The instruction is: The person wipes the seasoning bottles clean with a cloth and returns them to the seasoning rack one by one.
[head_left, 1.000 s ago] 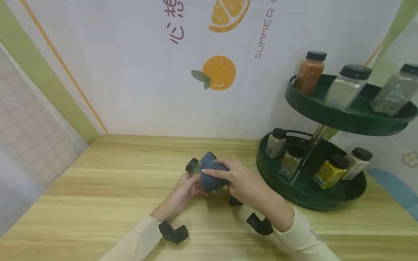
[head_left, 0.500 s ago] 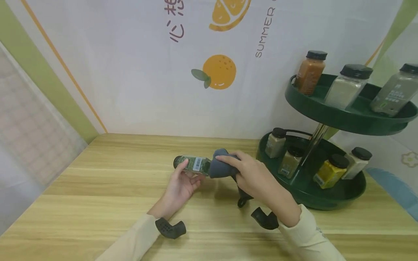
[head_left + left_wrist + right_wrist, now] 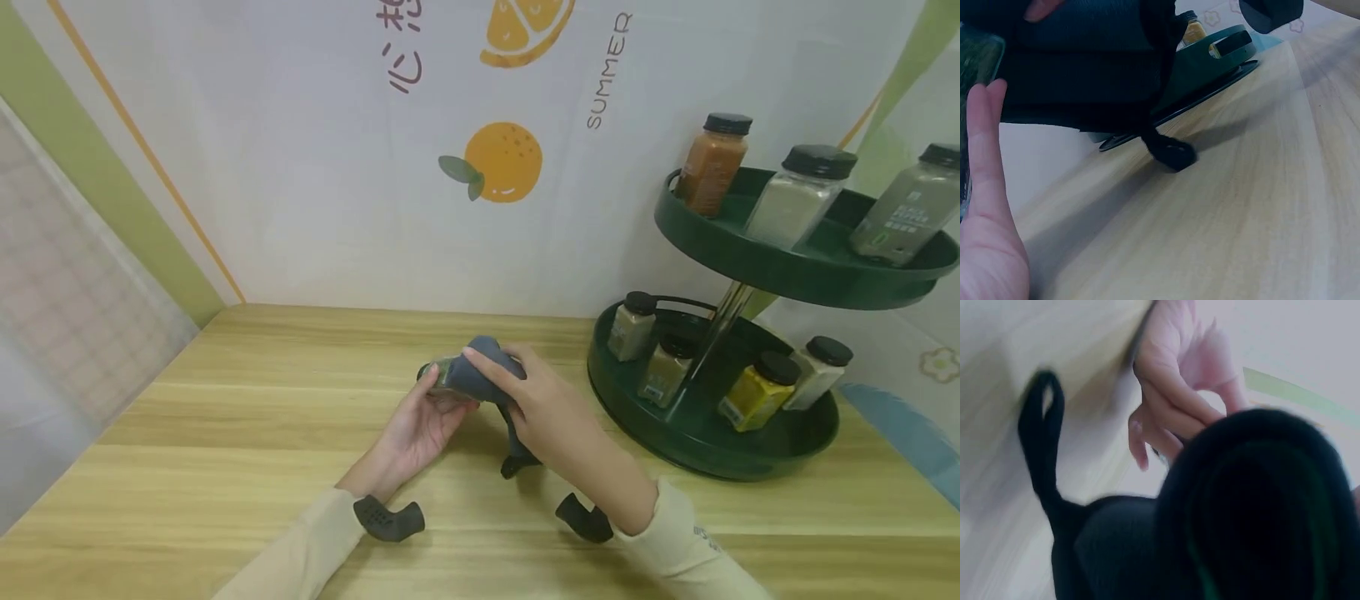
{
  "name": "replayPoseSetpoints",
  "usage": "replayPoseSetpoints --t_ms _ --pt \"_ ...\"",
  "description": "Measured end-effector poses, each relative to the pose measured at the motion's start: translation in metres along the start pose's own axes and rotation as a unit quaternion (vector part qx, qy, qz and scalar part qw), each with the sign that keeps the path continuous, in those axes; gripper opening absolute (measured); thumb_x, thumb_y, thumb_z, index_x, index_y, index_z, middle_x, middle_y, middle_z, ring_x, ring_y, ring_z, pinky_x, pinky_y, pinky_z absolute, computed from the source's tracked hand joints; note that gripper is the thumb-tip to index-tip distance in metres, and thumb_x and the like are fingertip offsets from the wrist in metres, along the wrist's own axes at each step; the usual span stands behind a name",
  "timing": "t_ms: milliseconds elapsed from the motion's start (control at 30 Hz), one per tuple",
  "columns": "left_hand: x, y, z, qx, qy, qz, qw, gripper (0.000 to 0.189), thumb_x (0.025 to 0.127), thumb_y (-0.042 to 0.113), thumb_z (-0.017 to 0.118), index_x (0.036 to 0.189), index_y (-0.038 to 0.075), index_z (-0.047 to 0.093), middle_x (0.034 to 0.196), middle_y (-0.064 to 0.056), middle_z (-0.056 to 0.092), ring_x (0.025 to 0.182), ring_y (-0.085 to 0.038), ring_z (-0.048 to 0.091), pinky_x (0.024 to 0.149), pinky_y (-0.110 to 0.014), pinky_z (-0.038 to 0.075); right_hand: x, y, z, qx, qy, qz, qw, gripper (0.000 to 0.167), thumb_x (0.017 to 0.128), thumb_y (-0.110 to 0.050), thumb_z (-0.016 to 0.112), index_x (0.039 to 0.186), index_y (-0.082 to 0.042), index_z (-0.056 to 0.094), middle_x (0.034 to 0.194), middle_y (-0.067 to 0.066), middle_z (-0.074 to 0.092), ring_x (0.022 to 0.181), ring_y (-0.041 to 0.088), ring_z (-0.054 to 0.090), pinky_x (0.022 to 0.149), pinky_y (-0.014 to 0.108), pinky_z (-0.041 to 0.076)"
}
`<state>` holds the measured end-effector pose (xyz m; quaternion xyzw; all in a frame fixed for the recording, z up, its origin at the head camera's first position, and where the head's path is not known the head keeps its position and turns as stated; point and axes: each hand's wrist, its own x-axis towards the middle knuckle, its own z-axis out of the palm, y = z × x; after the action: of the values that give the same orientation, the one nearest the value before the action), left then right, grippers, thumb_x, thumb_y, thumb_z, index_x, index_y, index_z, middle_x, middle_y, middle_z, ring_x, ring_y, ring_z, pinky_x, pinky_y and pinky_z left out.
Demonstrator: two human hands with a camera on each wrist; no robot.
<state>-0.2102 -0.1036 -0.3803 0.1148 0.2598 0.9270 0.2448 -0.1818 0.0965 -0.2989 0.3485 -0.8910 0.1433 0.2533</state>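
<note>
Above the middle of the table, my left hand holds a spice jar of green flakes with a dark lid, lying roughly sideways. My right hand grips a dark blue-grey cloth wrapped over the jar's right part, which hides that part. A loose end of the cloth with a hanging loop dangles below. In the left wrist view, the cloth covers much of the upper left beside the jar, and the left fingers support the jar.
A two-tier dark green rack stands on the wooden table at the right. Several spice jars sit on both tiers, including an orange-red one and a yellow one. A white printed curtain hangs behind.
The cloth first slid right off the jar's side, uncovering its label, and is now back left over it. My right hand moved right, then left. The jar's lid end shifted likewise.
</note>
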Motion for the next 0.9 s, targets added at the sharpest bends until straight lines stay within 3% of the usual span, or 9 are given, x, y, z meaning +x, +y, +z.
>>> replayPoseSetpoints --t_ms 100,233,400,533,700,800,900 --pt "0.000 0.000 0.000 -0.003 0.010 -0.002 0.9999 0.035 0.099 0.037 0.038 0.116 0.010 0.053 0.101 -0.005 0.069 0.092 -0.014 0.068 0.086 -0.018 0.050 -0.002 0.001 0.003 -0.025 -0.005 -0.017 0.9995 0.076 0.077 0.003 0.070 0.138 -0.033 0.042 0.122 0.018 0.052 0.101 0.030 0.060 0.077 0.038 0.055" --pt "0.000 0.002 0.000 -0.006 0.034 -0.009 0.9994 0.034 0.098 0.041 0.041 0.115 0.013 0.046 0.096 -0.003 0.069 0.086 -0.012 0.069 0.081 -0.017 0.052 -0.003 0.003 0.000 -0.028 -0.020 0.008 0.9994 0.076 0.077 0.006 0.067 0.136 -0.036 0.045 0.124 0.017 0.053 0.103 0.031 0.059 0.078 0.040 0.054" --pt "-0.001 0.003 -0.002 0.001 0.032 -0.006 0.9995 0.034 0.098 0.043 0.037 0.114 0.013 0.041 0.091 -0.002 0.067 0.080 -0.012 0.069 0.076 -0.017 0.053 -0.001 0.004 -0.010 -0.044 -0.049 0.033 0.9973 0.074 0.076 0.005 0.066 0.133 -0.039 0.049 0.126 0.013 0.053 0.102 0.029 0.059 0.066 0.038 0.054" --pt "0.000 0.002 -0.001 0.022 0.057 0.004 0.9981 0.036 0.097 0.043 0.039 0.115 0.012 0.040 0.090 -0.003 0.067 0.080 -0.012 0.068 0.077 -0.019 0.053 -0.001 0.009 -0.015 -0.063 -0.074 0.052 0.9939 0.070 0.076 0.004 0.065 0.131 -0.037 0.052 0.126 0.012 0.054 0.101 0.027 0.059 0.055 0.030 0.048" --pt "0.002 0.001 0.001 0.044 0.082 0.007 0.9956 0.039 0.097 0.044 0.038 0.118 0.012 0.035 0.090 -0.003 0.067 0.080 -0.011 0.068 0.079 -0.022 0.053 0.000 0.016 -0.022 -0.076 -0.092 0.105 0.9873 0.065 0.077 0.001 0.065 0.131 -0.034 0.053 0.122 0.013 0.056 0.099 0.028 0.060 0.056 0.034 0.052" --pt "0.002 0.000 0.001 0.049 0.069 0.008 0.9964 0.039 0.098 0.045 0.034 0.119 0.012 0.034 0.088 -0.003 0.067 0.078 -0.011 0.067 0.080 -0.024 0.053 0.000 0.018 -0.025 -0.070 -0.080 0.148 0.9832 0.065 0.078 0.000 0.064 0.134 -0.030 0.050 0.122 0.014 0.056 0.101 0.029 0.060 0.061 0.040 0.054" --pt "0.002 0.000 0.001 0.065 0.037 0.002 0.9972 0.038 0.099 0.043 0.028 0.118 0.012 0.037 0.089 -0.003 0.068 0.079 -0.013 0.067 0.083 -0.027 0.053 0.001 0.016 -0.025 -0.036 -0.031 0.154 0.9869 0.065 0.079 0.000 0.065 0.137 -0.025 0.046 0.122 0.014 0.056 0.101 0.029 0.061 0.067 0.044 0.055"
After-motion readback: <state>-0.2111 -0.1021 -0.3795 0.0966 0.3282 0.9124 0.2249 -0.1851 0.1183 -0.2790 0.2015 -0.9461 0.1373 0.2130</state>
